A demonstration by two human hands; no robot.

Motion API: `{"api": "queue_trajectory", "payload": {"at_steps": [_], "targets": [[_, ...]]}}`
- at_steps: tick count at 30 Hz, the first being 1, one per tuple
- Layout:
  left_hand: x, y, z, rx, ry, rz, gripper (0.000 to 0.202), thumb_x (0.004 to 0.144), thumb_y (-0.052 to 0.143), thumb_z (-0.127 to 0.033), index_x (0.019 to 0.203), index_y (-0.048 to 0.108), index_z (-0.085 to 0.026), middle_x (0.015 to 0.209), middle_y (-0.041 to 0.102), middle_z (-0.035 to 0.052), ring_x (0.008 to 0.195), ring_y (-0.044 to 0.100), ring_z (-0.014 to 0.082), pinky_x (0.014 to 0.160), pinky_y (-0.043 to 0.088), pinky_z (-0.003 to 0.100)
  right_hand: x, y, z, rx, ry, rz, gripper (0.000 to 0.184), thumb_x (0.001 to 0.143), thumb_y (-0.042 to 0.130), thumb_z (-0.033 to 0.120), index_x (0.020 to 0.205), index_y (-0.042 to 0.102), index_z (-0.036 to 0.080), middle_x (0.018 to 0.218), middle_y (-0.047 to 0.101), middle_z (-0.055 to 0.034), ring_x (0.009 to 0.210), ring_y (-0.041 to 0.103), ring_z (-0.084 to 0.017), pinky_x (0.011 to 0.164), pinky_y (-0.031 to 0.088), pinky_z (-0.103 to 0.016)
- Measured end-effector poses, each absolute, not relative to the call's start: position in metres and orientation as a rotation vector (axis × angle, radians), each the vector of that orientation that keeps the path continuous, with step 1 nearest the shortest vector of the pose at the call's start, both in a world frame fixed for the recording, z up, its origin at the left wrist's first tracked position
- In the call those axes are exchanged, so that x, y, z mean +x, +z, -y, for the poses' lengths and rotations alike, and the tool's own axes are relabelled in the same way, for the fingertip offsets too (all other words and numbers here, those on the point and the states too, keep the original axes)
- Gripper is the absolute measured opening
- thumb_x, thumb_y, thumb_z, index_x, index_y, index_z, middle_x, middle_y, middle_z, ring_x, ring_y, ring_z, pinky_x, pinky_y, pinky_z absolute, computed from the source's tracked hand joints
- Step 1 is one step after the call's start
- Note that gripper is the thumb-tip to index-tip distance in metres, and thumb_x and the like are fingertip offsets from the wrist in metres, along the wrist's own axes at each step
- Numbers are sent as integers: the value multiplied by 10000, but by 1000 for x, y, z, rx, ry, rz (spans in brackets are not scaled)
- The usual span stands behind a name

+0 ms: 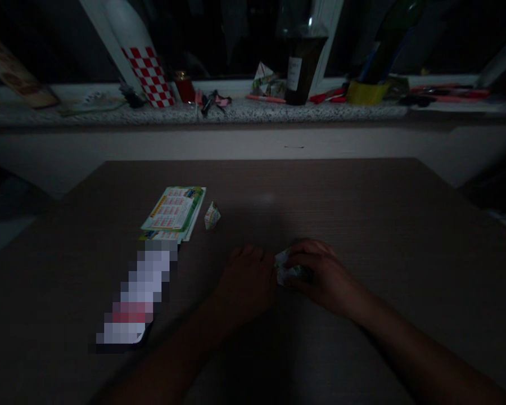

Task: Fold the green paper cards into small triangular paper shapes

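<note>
On the dark wooden table both my hands rest close together near the front middle. My right hand is curled over a small folded piece of printed paper and presses it to the tabletop. My left hand lies just left of that paper with its fingers curled under, touching the paper's left edge; whether it grips anything is hidden in the dim light. A second small folded paper piece lies further back on the table. Beside it is a stack of printed leaflets.
A blurred-out oblong object lies at the front left of the table. Behind, a stone windowsill carries a dark bottle, a red-and-white checkered object, a small red jar, a yellow tape roll and pens.
</note>
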State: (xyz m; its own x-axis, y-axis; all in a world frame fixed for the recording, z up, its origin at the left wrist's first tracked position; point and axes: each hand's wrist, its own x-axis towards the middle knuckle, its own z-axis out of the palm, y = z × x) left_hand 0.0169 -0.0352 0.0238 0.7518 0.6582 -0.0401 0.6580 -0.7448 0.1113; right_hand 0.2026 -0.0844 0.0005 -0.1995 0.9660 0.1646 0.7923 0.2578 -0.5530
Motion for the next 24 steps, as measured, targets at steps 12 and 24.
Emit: {"api": "queue_trajectory", "payload": {"at_steps": [12, 24], "targets": [[18, 25, 34, 2791, -42, -1094, 254, 931, 381, -274, 982, 606, -170, 930, 615, 103, 900, 548, 259, 803, 393, 414, 205, 2, 86, -1590, 486, 2088, 256, 719, 755, 206, 961, 698, 269, 1094, 635, -30, 1094, 538, -246, 960, 367, -424], [19, 26, 34, 2813, -46, -1081, 205, 890, 433, -243, 972, 606, -170, 930, 622, 103, 910, 558, 273, 799, 410, 425, 204, 8, 87, -1509, 501, 2177, 384, 770, 702, 172, 1125, 663, 312, 1161, 584, -54, 1130, 506, -252, 991, 360, -450]]}}
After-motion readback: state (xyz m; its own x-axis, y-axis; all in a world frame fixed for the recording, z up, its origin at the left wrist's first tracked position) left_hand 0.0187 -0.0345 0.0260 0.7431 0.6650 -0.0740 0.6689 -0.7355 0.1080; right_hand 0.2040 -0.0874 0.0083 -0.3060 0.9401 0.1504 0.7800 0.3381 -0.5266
